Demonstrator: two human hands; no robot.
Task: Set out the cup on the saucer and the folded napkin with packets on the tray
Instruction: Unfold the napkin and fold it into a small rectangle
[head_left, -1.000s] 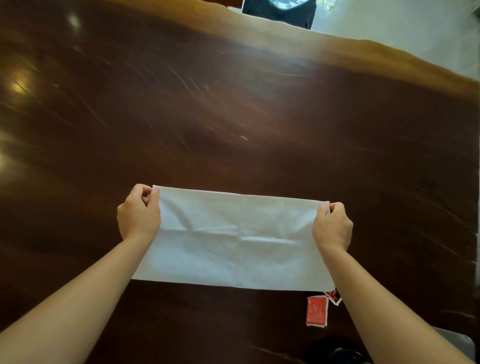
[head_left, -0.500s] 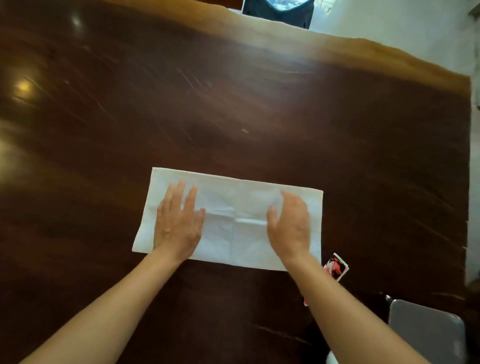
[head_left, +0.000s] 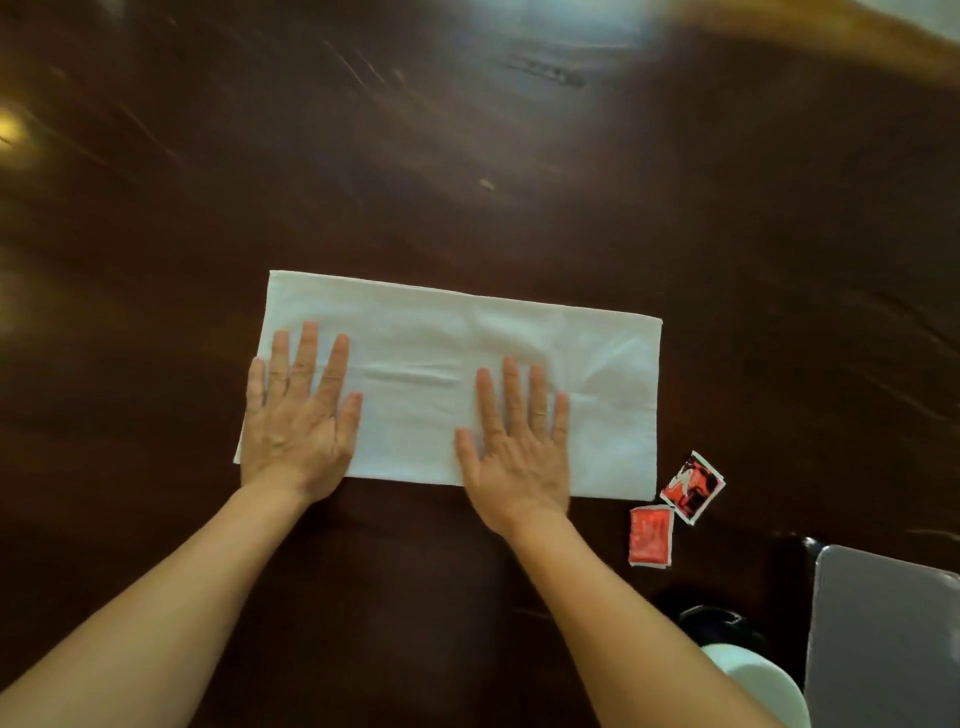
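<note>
Napkin: white napkin (head_left: 467, 364) lies flat at centre frame on the dark wooden table (head_left: 467, 156), folded into a long rectangle; its long axis runs left to right, tilting slightly down toward the right.
Left hand: left hand (head_left: 298, 415) flat, fingers spread, palm down on the napkin's left end.
Right hand: right hand (head_left: 517, 447) flat, fingers spread, palm down right of the napkin's middle.
Packets: two red packets (head_left: 670, 512) lie on the table just off the napkin's lower right corner.
Tray: grey tray (head_left: 883, 649) at lower right corner, nothing visible on it.
Cup: white rounded object (head_left: 758, 680), partly hidden by the right forearm, beside the tray; cannot tell if it is the cup.
Open room: bare table above and left of the napkin.
</note>
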